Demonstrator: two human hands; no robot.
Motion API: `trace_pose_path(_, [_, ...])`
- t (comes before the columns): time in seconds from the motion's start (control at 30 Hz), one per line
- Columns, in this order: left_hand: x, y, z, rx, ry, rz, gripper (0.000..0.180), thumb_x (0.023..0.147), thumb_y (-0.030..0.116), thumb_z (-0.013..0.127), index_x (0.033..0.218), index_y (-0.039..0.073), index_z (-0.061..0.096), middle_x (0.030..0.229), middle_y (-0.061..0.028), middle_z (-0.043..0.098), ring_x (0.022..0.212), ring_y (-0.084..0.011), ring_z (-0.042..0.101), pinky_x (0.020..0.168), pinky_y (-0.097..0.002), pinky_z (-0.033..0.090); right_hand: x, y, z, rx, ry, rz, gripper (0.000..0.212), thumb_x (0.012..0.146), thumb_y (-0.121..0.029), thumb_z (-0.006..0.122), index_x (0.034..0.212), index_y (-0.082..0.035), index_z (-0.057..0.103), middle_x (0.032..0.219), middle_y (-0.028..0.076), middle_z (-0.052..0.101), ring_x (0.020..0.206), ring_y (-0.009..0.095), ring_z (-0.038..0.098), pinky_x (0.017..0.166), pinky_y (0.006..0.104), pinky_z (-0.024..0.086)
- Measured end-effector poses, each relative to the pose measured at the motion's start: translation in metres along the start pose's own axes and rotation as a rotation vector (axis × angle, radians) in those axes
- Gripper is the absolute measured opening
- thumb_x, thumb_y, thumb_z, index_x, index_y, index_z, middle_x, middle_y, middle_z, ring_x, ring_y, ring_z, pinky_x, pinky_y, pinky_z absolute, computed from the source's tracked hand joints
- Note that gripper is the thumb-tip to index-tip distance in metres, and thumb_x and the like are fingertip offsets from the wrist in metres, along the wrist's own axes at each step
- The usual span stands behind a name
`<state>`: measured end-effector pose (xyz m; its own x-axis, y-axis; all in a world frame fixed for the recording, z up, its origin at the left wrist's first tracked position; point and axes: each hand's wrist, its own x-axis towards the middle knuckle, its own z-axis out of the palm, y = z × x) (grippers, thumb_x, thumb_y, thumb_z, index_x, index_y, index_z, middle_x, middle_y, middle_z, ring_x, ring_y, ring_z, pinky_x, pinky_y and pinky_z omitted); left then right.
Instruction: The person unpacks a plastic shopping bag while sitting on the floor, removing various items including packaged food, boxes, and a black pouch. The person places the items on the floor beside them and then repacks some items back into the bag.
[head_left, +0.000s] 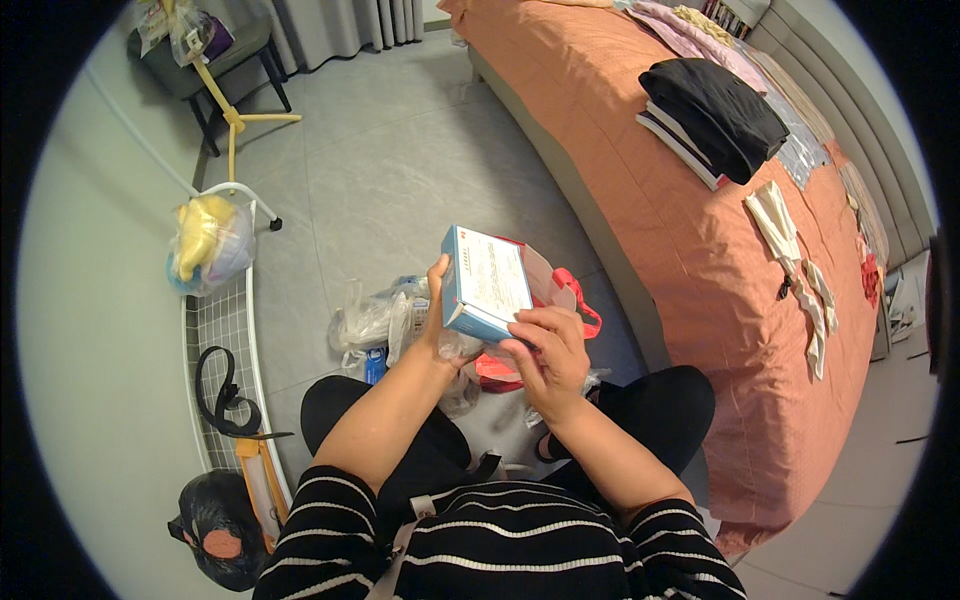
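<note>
My left hand (437,325) grips the blue-and-white cardboard box (490,280) by its left side, right hand (557,365) grasps its near right corner; I see it held above plastic bags (365,322).

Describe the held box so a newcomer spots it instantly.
Find the orange-covered bed on the right, then look left to the bags on the floor. Above them, the left hand and right hand hold the box. Its white printed face and blue sides set it apart from the small blue pack among the bags.
</note>
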<state>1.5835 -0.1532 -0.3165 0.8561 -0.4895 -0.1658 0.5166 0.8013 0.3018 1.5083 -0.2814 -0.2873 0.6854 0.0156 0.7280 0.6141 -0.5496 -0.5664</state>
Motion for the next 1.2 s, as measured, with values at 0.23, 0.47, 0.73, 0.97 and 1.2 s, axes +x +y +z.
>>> trace_pose_path(0.23, [0.003, 0.000, -0.014, -0.044, -0.105, 0.020, 0.064, 0.086, 0.057, 0.030, 0.125, 0.009, 0.047, 0.118, -0.0125, 0.055, 0.103, -0.0272, 0.058, 0.089, -0.0418, 0.049, -0.003, 0.001, 0.001, -0.029, 0.025, -0.028, 0.023, 0.067, -0.004, 0.076, 0.089, -0.007, 0.068, 0.099, 0.009, 0.060, 0.089, 0.027, 0.054, 0.076, 0.0345, 0.044])
trace_pose_path(0.47, [0.001, 0.001, -0.008, -0.006, -0.120, -0.018, 0.071, 0.085, 0.061, 0.030, 0.132, 0.008, 0.040, 0.122, -0.0128, 0.052, 0.111, -0.0265, 0.055, 0.092, -0.0419, 0.048, 0.002, 0.005, 0.001, 0.109, -0.019, 0.061, 0.028, 0.067, -0.006, 0.076, 0.093, -0.008, 0.067, 0.096, 0.008, 0.061, 0.089, 0.026, 0.055, 0.076, 0.0343, 0.044])
trace_pose_path(0.73, [-0.005, 0.019, -0.009, 0.056, -0.143, 0.026, 0.076, 0.076, 0.059, 0.048, 0.131, 0.007, 0.042, 0.116, -0.0154, 0.056, 0.101, -0.0290, 0.061, 0.082, -0.0430, 0.056, -0.004, 0.010, 0.003, 0.004, -0.151, 0.054, 0.026, 0.070, -0.006, 0.073, 0.095, -0.008, 0.067, 0.101, 0.008, 0.060, 0.094, 0.026, 0.053, 0.079, 0.0366, 0.044])
trace_pose_path(0.97, [0.001, 0.014, -0.024, 0.451, 0.113, 0.146, 0.088, 0.074, 0.045, 0.074, 0.138, 0.006, 0.028, 0.121, -0.0140, 0.050, 0.109, -0.0234, 0.052, 0.091, -0.0402, 0.046, 0.004, 0.018, -0.004, 0.322, -0.398, 0.483, 0.069, 0.069, -0.017, 0.076, 0.131, -0.008, 0.047, 0.136, 0.019, 0.041, 0.126, 0.031, 0.041, 0.103, 0.0385, 0.034])
trace_pose_path(1.2, [0.008, 0.012, -0.024, 0.564, 0.193, 0.198, 0.091, 0.081, 0.039, 0.070, 0.144, 0.003, 0.016, 0.124, -0.0173, 0.051, 0.114, -0.0224, 0.050, 0.096, -0.0348, 0.040, -0.009, 0.069, 0.000, 0.648, -0.092, 0.819, 0.058, 0.072, -0.009, 0.071, 0.123, 0.003, 0.048, 0.108, 0.013, 0.060, 0.095, 0.018, 0.060, 0.084, 0.0296, 0.048])
